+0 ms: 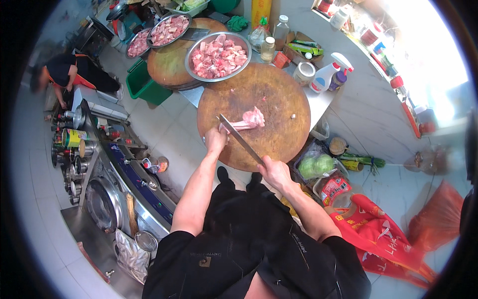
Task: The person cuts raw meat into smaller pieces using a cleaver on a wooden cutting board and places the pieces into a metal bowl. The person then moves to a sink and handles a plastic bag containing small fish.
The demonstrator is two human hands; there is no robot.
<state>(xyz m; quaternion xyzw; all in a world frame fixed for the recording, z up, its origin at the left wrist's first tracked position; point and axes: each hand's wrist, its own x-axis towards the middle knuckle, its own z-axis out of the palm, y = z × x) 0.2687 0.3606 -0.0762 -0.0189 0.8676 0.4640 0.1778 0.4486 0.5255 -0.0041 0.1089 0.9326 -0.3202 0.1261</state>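
Observation:
On a round wooden chopping block point(278, 86) lies a raw piece of meat on the bone point(248, 120), its thick end pointing right. My left hand point(216, 140) grips its thin end near the block's left edge. In my right hand point(275, 172) is the handle of a cleaver point(242, 140). The blade slants up and left across the thin end, close to my left fingers; whether it touches the meat I cannot tell. Small meat scraps point(264, 98) dot the wood. Beyond them, at the block's far edge, a steel bowl point(189, 67) holds chopped raw meat.
Two more bowls of meat point(170, 30) stand on a second chopping block point(164, 69) at back left. A spray bottle point(328, 74) and jars point(304, 73) line the right side. A green bin point(143, 88) sits below left. Another person point(74, 73) bends down at far left.

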